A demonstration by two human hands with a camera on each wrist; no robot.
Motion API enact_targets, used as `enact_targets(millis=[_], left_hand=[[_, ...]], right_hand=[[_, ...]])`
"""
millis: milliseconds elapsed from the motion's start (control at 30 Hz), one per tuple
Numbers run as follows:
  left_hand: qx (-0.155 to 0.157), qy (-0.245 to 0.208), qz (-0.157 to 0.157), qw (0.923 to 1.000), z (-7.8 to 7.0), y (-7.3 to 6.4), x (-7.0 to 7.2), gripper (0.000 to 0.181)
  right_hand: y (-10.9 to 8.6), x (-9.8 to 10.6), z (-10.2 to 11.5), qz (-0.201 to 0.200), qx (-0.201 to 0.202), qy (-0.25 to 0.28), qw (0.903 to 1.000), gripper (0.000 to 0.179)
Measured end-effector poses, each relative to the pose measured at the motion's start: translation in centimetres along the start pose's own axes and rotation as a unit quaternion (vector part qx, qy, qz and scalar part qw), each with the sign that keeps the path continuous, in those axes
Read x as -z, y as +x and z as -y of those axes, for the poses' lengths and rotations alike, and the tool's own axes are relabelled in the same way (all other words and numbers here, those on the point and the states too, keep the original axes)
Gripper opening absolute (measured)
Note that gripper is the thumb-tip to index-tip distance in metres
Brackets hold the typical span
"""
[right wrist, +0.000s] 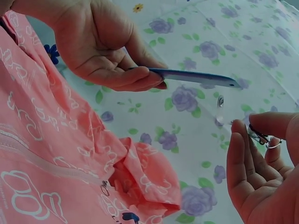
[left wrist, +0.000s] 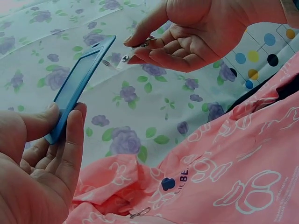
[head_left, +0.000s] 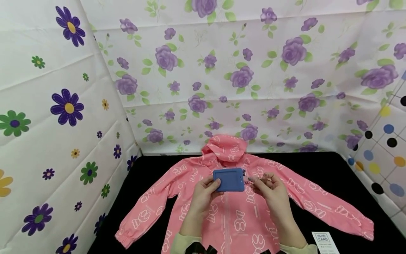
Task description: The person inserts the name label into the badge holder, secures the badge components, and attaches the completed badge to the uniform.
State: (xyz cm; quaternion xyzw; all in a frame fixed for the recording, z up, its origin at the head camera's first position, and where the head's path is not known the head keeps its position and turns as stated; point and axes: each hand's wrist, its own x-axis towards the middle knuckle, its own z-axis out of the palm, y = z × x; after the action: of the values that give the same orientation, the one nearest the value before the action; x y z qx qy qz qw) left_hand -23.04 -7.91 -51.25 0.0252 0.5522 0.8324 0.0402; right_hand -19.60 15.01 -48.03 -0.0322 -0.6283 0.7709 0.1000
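Between the thumb and fingers of my left hand (head_left: 203, 194) is a blue card holder (head_left: 228, 180), held by one end. It has a framed window and a slot at the end facing right. My right hand (head_left: 273, 192) pinches a small metal badge clip (right wrist: 259, 136). From the clip a clear strap with a metal snap (right wrist: 221, 100) reaches toward the holder's slotted end; in the right wrist view the strap and holder look apart. Beneath both hands lies a pink hooded jacket (head_left: 226, 211) with white bear outlines, spread out with its sleeves to the sides.
A white card printed ID/IC CARD (head_left: 324, 242) lies at the front right, beside the right forearm. The black tabletop (head_left: 317, 169) shows around the jacket. Flower-patterned sheets (head_left: 196, 70) hang behind and at the left, a dotted one at the right.
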Motion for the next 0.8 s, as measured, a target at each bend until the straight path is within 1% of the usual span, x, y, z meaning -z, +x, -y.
enact_targets(millis=[133,300,500,600,700,800], left_hand=[[-0.009,-0.005,0.000,1.0000,0.0,0.0,0.1,0.025],[-0.012,-0.020,-0.006,0.9997,-0.1,0.1,0.3,0.017],[-0.006,-0.023,-0.022,0.9995,-0.3,0.2,0.2,0.017],[-0.007,-0.019,-0.020,0.9996,-0.4,0.4,0.1,0.020],[-0.004,-0.020,-0.018,0.9996,-0.5,0.4,0.1,0.024],[0.004,-0.024,-0.030,0.9993,-0.5,0.3,0.2,0.027]], right_hand=[[0.2,0.3,-0.1,0.010,0.000,-0.004,0.9999,0.030],[0.5,0.9,-0.1,0.016,0.002,-0.002,0.9999,0.031],[0.7,1.1,-0.2,0.025,0.011,-0.017,0.9995,0.033],[1.0,1.3,-0.4,0.027,0.011,-0.014,0.9995,0.033],[1.2,1.6,-0.8,0.035,-0.002,-0.004,0.9994,0.033],[1.4,2.0,-1.5,0.044,-0.024,-0.010,0.9987,0.033]])
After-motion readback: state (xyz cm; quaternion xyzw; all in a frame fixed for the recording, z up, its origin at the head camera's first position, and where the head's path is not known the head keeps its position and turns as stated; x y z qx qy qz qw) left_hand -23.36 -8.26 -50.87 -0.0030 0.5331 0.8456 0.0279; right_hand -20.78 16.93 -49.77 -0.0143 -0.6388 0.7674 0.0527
